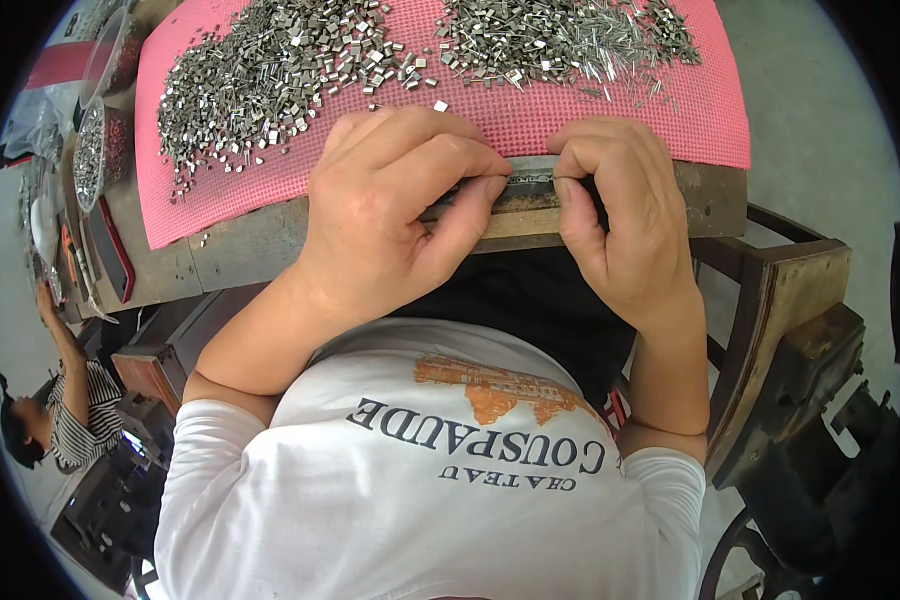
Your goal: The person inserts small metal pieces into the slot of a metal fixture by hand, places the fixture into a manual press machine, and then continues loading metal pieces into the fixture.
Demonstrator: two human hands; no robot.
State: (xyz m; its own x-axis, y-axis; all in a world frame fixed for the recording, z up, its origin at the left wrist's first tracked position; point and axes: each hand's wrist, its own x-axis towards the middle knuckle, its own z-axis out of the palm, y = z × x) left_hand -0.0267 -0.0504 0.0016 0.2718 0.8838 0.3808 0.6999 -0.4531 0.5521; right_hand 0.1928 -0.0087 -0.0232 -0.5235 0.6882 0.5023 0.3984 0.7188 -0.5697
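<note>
My left hand (390, 205) is at the front edge of the table, its thumb and forefinger pinched together. Facing it from the right is my right hand (625, 215), also closed in a pinch. Between the fingertips runs a thin, chain-like metal strip (530, 179), and both hands grip it. The strip lies over a dark bar along the table edge; its ends are hidden behind my fingers. Just beyond my knuckles, a pink mesh mat (705, 125) bears a heap of small square metal pieces (270, 75) on the left and a heap of metal pieces and thin pins (560, 45) on the right.
A clear bowl of small metal parts (90, 155) stands left of the mat on the wooden table (250, 240). Near it lies a dark flat object with a red edge (116, 250). At the far left sits another person (80, 410). A wooden frame (785, 300) stands right.
</note>
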